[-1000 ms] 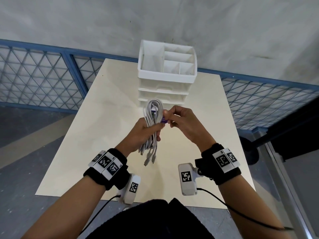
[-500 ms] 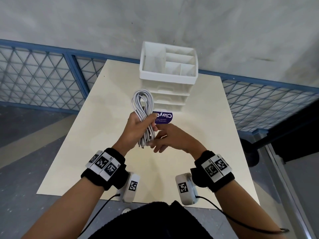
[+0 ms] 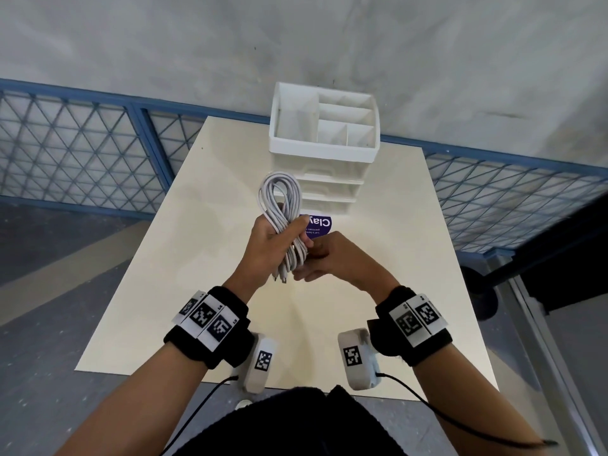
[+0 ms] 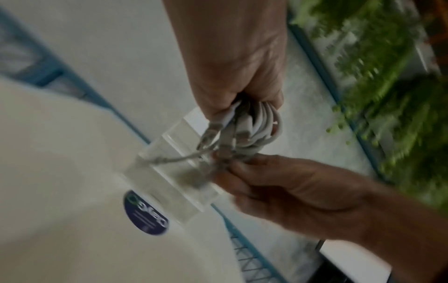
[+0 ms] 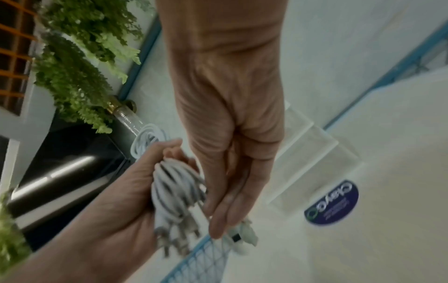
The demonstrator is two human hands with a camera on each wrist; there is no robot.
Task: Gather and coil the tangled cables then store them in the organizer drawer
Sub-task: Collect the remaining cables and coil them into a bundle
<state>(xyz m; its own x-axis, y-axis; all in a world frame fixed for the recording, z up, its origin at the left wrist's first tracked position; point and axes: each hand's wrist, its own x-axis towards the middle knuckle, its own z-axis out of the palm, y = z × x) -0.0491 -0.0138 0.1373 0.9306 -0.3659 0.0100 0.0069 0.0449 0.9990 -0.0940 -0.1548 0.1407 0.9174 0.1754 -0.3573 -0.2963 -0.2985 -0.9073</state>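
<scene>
Cables [image 3: 282, 213], white and looped into one long bundle, stood nearly upright in the left hand [image 3: 267, 246], whose fingers were wrapped round the bundle's middle above the table [image 3: 158, 274]. The loop end rose above the fist, in front of the organizer [image 3: 324, 139], while the plug ends hung out below it. The right hand [image 3: 332, 260] was just beside the left, its fingers [image 5: 219, 216] reaching in against the lower strands and plugs; in the right wrist view those fingers lay fairly straight along the bundle, and in the blurred left wrist view their tips looked bent at the plugs, so whether they pinched anything could not be told. The organizer was white, set at the far edge of the table, with an open divided tray on top and three drawers [image 3: 329, 192] stacked beneath, all pushed in. A purple sticker [image 3: 319, 227] lay on the table just in front of the lowest drawer, partly hidden by the left hand's fingertips. Both wrists wore black bands [image 3: 210, 327] with square coded markers. Behind the table ran a blue mesh fence [image 3: 82, 156].
</scene>
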